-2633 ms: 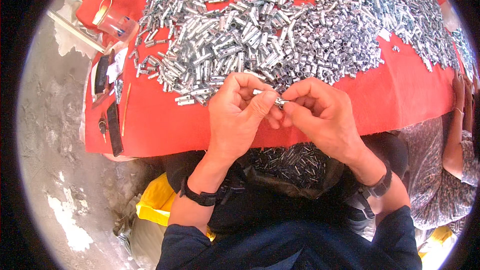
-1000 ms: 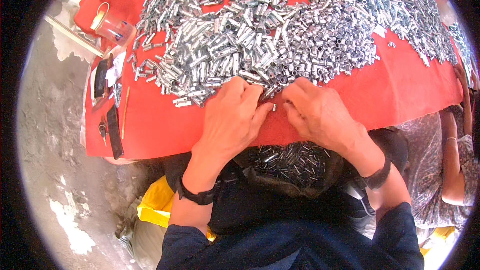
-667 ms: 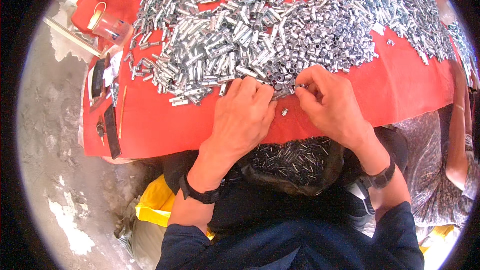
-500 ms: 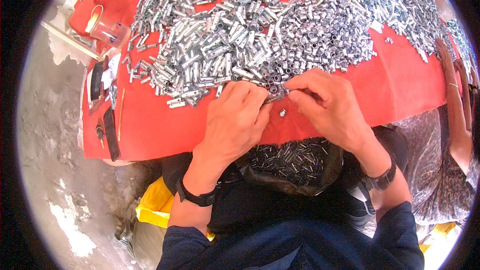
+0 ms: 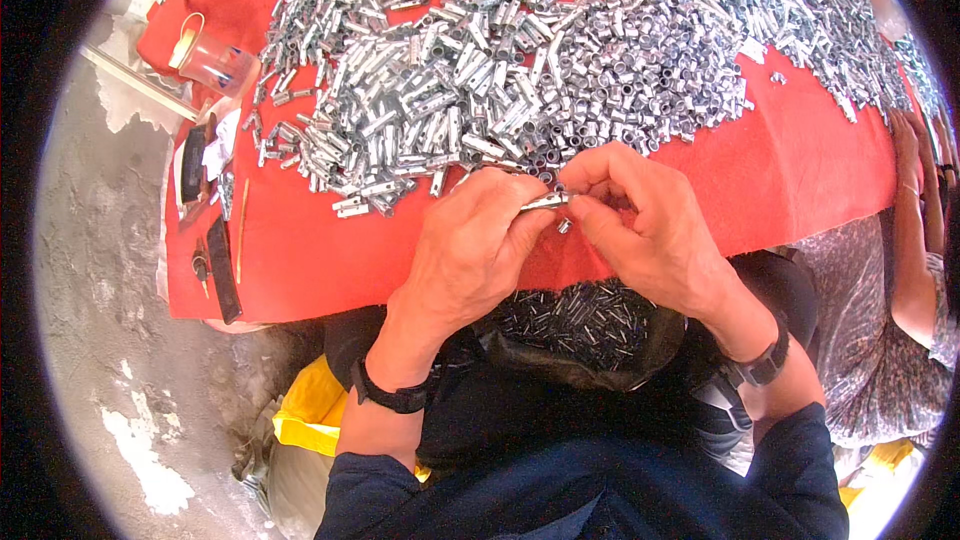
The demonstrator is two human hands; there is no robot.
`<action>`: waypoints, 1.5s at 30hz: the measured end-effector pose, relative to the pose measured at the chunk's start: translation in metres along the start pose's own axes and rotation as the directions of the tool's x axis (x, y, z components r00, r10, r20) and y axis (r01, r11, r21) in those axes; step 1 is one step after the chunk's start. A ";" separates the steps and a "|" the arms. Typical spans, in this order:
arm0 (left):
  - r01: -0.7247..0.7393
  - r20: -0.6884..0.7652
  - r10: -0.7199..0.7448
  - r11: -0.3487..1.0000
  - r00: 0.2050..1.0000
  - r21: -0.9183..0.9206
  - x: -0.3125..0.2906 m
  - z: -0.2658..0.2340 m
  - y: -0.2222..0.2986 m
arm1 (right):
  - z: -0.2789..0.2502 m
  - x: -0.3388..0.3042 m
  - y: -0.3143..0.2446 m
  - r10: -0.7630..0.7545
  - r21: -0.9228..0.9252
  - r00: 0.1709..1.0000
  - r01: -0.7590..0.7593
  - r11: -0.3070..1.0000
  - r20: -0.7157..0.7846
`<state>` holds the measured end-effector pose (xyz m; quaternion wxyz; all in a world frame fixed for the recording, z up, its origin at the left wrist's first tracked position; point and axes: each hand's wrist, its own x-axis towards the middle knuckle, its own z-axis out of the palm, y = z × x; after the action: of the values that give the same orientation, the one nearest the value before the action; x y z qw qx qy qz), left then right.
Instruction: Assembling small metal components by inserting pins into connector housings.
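While your left fingers grip the metal tube and your right fingers pinch its right end, steady it with light, well-aligned pressure.

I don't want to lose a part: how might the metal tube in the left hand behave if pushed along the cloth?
The metal tube is probably stiff, looking straight between the fingers of the left hand. Its shiny finish may be slippery. Its narrow, seemingly rounded shape might roll on the red cloth.
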<state>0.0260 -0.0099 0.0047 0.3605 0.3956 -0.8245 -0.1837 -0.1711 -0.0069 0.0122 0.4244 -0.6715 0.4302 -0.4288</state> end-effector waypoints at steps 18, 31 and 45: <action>-0.046 0.028 0.045 0.998 0.999 0.042 0.005 -0.003 -0.004 | -0.007 0.010 0.002 0.107 0.099 0.987 -0.120 0.988 0.121; 0.446 0.211 -0.393 0.806 0.895 -0.390 -0.010 0.002 0.012 | 0.000 -0.004 -0.001 0.204 0.270 0.974 -0.223 0.937 0.099; 0.051 0.070 -0.037 0.977 0.997 -0.207 -0.004 0.003 0.003 | 0.000 -0.006 -0.007 0.118 0.127 0.993 -0.120 0.985 0.029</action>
<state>0.0240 -0.0046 0.0027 0.3686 0.3675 -0.8031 -0.2902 -0.1712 0.0006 0.0180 0.4961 -0.6204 0.4366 -0.4224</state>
